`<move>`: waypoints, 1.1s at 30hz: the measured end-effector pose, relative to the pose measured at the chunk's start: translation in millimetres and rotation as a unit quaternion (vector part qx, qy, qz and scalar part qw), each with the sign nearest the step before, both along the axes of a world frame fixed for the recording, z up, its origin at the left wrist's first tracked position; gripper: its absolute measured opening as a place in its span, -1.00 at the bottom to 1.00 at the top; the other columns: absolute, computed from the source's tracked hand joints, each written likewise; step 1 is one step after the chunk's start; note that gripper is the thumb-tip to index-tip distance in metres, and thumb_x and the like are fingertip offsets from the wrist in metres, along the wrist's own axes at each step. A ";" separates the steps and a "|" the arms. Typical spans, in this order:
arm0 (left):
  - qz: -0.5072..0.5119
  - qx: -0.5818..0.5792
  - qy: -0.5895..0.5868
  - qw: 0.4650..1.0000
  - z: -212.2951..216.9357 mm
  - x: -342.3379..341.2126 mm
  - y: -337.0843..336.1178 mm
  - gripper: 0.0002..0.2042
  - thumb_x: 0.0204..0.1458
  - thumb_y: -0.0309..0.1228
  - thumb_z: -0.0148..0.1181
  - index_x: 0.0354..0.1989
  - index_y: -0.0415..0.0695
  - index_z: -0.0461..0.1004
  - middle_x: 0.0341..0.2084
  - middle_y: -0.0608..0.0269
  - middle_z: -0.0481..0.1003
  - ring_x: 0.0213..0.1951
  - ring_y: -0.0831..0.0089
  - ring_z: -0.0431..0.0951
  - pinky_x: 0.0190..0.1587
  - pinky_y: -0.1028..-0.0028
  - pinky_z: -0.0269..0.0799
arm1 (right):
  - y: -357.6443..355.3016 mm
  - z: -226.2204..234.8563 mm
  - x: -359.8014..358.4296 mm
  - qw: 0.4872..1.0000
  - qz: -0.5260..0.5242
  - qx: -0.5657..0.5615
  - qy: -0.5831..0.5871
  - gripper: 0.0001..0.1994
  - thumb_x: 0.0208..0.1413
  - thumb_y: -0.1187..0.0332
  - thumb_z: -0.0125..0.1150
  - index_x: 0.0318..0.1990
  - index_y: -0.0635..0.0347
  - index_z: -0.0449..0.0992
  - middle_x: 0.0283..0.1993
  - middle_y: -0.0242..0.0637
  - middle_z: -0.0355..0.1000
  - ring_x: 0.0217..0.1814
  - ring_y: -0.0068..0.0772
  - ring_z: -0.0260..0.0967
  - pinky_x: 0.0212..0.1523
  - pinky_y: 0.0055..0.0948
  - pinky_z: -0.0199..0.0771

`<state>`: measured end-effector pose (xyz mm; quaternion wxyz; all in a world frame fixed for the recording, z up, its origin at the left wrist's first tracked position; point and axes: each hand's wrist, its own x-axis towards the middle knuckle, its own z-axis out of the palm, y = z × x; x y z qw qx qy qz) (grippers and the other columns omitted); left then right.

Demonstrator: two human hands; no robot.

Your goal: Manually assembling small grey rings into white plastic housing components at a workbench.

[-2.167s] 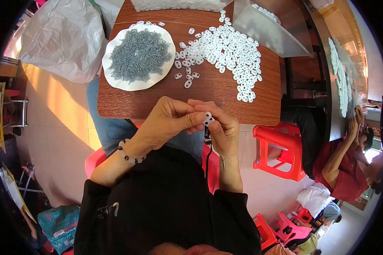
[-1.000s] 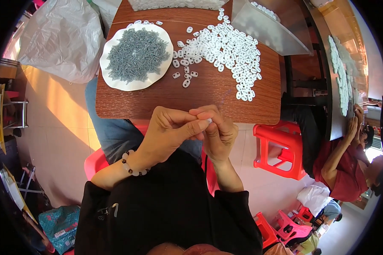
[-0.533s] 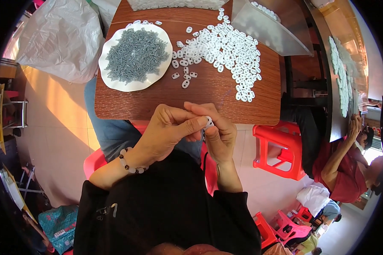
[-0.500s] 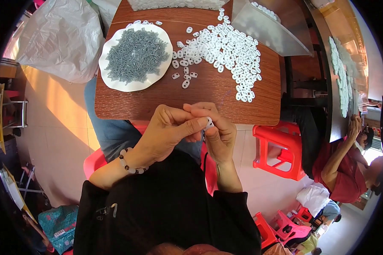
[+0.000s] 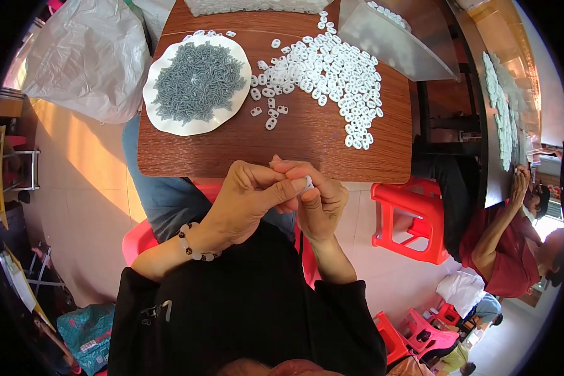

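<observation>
In front of my body, just off the near edge of the table, my left hand (image 5: 247,197) and my right hand (image 5: 323,203) come together. Both are closed on one small white oval plastic piece (image 5: 308,182), pinched between thumbs and fingertips. My fingers cover most of it, so I cannot tell whether another part is in it. Beyond the hands, many white oval pieces with two holes (image 5: 351,94) lie spread over the table. A scalloped white plate (image 5: 185,128) at the left holds a heap of small grey rod-like parts (image 5: 197,81).
The brown table (image 5: 244,153) has rounded near corners. A translucent bin (image 5: 395,47) with white pieces stands at its far right. A large plastic bag (image 5: 88,62) is at the left. Right of me are a red stool (image 5: 410,225) and a person in a dark red shirt (image 5: 504,263).
My hands stay together and have shifted only slightly. The white piece between my fingertips sits at a different angle and shows less of its hole. The whole view has slid a little.
</observation>
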<state>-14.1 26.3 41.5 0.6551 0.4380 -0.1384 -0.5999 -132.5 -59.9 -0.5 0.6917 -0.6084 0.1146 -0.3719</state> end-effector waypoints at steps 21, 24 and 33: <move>-0.007 -0.066 -0.006 0.998 -37.1 4.9 -25.5 -0.76 0.18 -0.30 0.09 -0.30 -0.23 0.58 -0.47 0.30 0.56 -0.42 0.65 0.46 -0.32 0.63 0.33 | -13.5 -10.6 5.0 0.986 0.020 0.168 0.003 -0.37 0.27 -0.05 -0.14 0.18 0.43 0.24 0.15 0.10 0.31 0.02 -0.35 0.35 -0.20 -0.47 0.36; -0.004 -0.059 -0.004 0.998 -37.9 5.1 -27.1 -0.76 0.18 -0.30 0.10 -0.28 -0.22 0.58 -0.47 0.31 0.55 -0.42 0.66 0.46 -0.33 0.64 0.32 | -15.0 -5.4 7.5 0.984 0.018 0.175 0.013 -0.35 0.28 -0.07 -0.19 0.19 0.45 0.23 0.16 0.11 0.30 0.03 -0.35 0.34 -0.17 -0.48 0.35; 0.015 -0.069 0.005 0.997 -35.3 5.5 -24.0 -0.74 0.17 -0.29 0.11 -0.32 -0.24 0.60 -0.49 0.29 0.56 -0.44 0.66 0.48 -0.34 0.66 0.33 | -13.6 1.1 8.8 0.983 0.020 0.181 0.025 -0.39 0.32 -0.03 -0.25 0.17 0.43 0.27 0.14 0.01 0.34 -0.25 -0.56 0.27 -0.26 -0.52 0.33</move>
